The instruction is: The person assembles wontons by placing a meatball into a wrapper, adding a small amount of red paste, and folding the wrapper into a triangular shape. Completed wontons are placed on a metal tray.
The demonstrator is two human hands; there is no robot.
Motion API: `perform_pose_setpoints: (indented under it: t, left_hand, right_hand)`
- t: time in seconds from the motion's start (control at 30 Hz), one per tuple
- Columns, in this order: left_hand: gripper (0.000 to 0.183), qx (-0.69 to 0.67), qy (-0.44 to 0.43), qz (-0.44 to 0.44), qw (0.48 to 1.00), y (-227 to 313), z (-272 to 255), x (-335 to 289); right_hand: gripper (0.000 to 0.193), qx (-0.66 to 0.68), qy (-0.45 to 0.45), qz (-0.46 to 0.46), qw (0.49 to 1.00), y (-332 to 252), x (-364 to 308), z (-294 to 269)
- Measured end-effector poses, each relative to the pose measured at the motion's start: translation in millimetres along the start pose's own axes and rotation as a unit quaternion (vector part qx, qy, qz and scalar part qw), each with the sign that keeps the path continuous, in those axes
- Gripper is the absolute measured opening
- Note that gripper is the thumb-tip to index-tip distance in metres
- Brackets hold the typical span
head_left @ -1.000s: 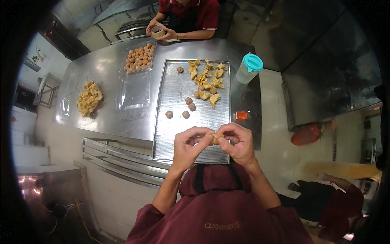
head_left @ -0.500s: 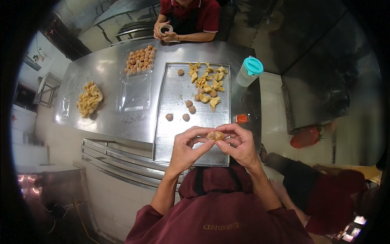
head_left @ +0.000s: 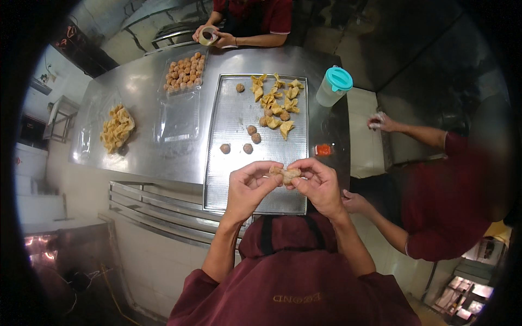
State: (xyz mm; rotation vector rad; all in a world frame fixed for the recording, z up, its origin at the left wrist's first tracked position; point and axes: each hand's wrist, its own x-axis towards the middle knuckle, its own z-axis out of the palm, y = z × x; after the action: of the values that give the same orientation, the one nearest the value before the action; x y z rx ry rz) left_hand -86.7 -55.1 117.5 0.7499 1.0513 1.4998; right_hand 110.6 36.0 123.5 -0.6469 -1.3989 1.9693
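With the middle of the metal tray [head_left: 231, 179] taken as the centre of the clock and its far edge as twelve, a heap of folded yellow pieces [head_left: 116, 130] sits out at nine to ten o'clock, on the steel bench [head_left: 147, 163]. Next, toward ten to eleven, comes a clear plastic container [head_left: 179, 119], brown balls [head_left: 185, 72] crowded in its far half. Just right of that, past the bench's far edge, a co-worker holds a roll of tape [head_left: 207, 36].

On the tray, loose balls [head_left: 248, 148] lie from nine round to eleven, while yellow folded parcels [head_left: 272, 99] cluster between twelve and two, a few balls among them. At six o'clock, over the tray's near end, the left hand [head_left: 251, 187] has thumb and fingers closed in a pinch on a light-brown piece [head_left: 286, 175]; the right hand [head_left: 319, 185] pinches its other end the same way, so it spans the gap between them.

Farther right, a small red packet [head_left: 323, 149] rests at three, and a jug with a turquoise lid [head_left: 334, 87] stands at two. Off the bench, at three to four, is another person in a dark red shirt [head_left: 443, 195].
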Motion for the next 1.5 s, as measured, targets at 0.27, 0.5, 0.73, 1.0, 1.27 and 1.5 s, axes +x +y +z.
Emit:
perform_pose_setpoints:
  t: [0.27, 0.5, 0.73, 1.0, 1.27, 1.5]
  left_hand:
    - [0.040, -0.047, 0.015, 0.038, 0.998, 4.6, 10.3, 1.5]
    - [0.039, -0.071, 0.032, 0.017, 0.997, 2.7, 4.8, 2.8]
    - [0.051, 0.013, -0.003, 0.038, 0.999, -5.2, -1.6, 0.7]
    - [0.052, 0.020, 0.008, 0.017, 1.000, -5.7, -9.0, -2.8]
    - [0.052, 0.030, 0.027, 0.048, 0.998, -6.1, -6.4, -4.0]
    - [0.048, -0.019, 0.026, 0.022, 0.999, -3.2, -2.5, -2.6]
  right_hand:
    - [0.037, -0.017, 0.032, -0.006, 0.999, 0.3, 2.5, 4.2]
    - [0.041, -0.017, 0.044, -0.007, 0.999, -3.4, 2.6, 10.0]
    - [0.036, -0.052, 0.044, -0.022, 0.997, 9.9, 0.5, 17.5]
    - [0.038, -0.122, 0.028, 0.006, 0.992, -4.0, 3.3, 11.8]
    - [0.038, -0.158, 0.004, 0.010, 0.987, -6.2, 5.4, 10.6]
    - [0.038, -0.098, 0.034, 0.002, 0.995, -1.9, 3.9, 9.2]
